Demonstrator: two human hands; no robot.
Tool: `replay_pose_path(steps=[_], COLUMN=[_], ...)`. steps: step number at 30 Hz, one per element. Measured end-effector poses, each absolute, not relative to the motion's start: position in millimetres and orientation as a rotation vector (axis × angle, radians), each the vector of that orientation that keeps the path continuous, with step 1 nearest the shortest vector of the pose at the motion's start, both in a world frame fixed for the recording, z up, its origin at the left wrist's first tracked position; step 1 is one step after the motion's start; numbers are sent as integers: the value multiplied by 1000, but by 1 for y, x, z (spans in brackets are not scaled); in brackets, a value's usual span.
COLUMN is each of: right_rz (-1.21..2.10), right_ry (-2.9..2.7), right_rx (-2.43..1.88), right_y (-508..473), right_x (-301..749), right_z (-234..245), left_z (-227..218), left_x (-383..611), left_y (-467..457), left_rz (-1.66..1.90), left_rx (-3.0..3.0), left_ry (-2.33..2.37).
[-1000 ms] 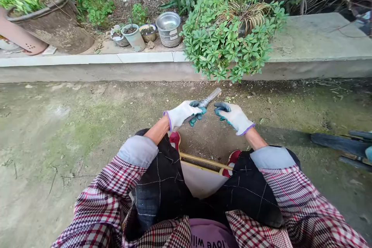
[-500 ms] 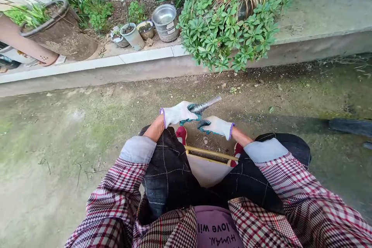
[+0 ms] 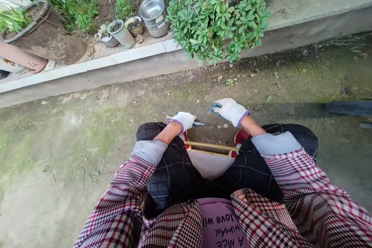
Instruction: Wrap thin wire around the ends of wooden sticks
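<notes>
My left hand (image 3: 186,121), in a white glove with a purple cuff, is closed around a slim tool. The tool's shiny dark-silver end (image 3: 198,123) points right, and a tan tip shows at the other side of the glove; motion blur hides its exact kind. To the right and slightly farther out is my right hand (image 3: 229,110), in a matching glove with teal-coated fingers. Its fingers are loosely curled and apart, and I see nothing held in them. Bare soil lies under both hands, with a small pale lump (image 3: 224,126) between my feet.
A low stool's yellowish bar (image 3: 209,146) spans between my red shoes (image 3: 240,139). Ahead runs a raised bed edge (image 3: 139,57) with a leafy bush (image 3: 215,19), a metal pot (image 3: 153,17), small planters (image 3: 121,34) and a large brown pot (image 3: 49,38). A dark shoe (image 3: 348,107) is at right.
My hands have moved apart, the right one outward and up. The left hand has turned and drawn down with the tool, whose silvery end pointed up and right before.
</notes>
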State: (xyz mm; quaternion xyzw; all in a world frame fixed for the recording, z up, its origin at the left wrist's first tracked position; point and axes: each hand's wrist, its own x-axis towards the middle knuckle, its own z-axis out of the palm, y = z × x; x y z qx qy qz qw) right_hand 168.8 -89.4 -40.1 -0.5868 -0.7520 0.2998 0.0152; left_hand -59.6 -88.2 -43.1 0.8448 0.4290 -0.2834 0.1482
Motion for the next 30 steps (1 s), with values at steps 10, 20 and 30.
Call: replay_pose_path(steps=[10,20,30], right_rz=[1147,1525,1353], right_ry=[-2104,-1417,-1991], right_rx=[-1871,-1671,-1607], right_y=[-84,-130,-163], right_x=[174,184,177], right_z=[-66,-44,-41], left_z=[-29,-34,-60], left_x=[-62,-72,-73], left_y=[-113,-105,-110], left_rz=[-111,566,-382], left_rx=[2177,1350,2267], left_ry=[1118,1408,1593])
